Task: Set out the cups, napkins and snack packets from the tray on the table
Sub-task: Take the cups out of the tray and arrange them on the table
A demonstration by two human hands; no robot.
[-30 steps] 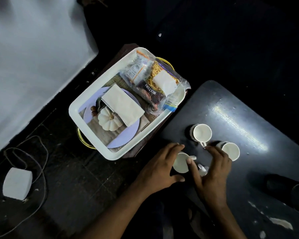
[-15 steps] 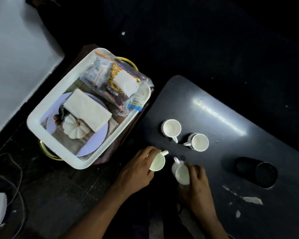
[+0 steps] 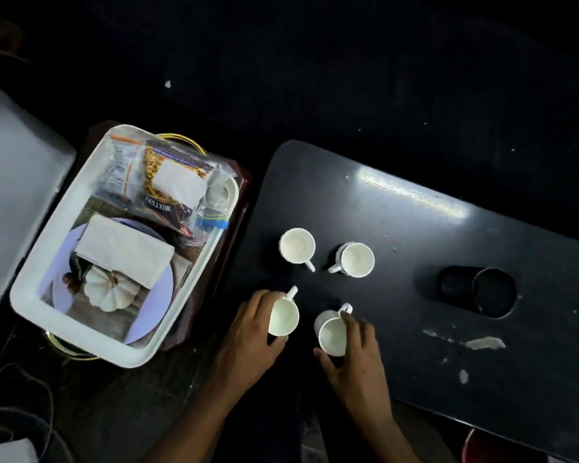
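Right now four small white cups sit on the dark, shiny table (image 3: pixel 415 262). Two stand alone: one cup (image 3: pixel 297 245) and its neighbor (image 3: pixel 355 259). A black round holder (image 3: pixel 478 291) lies further right, well apart. The left hand (image 3: pixel 248 332) wraps around a tilted cup (image 3: pixel 283 318). The right hand (image 3: pixel 355 352) grips another cup (image 3: pixel 331 334). Beside the table, the white plastic tray (image 3: pixel 30 285) holds clear crinkly snack packets (image 3: pixel 168 182), a folded napkin (image 3: pixel 124 250) on a purple plate (image 3: pixel 157 309), and a little white pumpkin (image 3: pixel 109 290).
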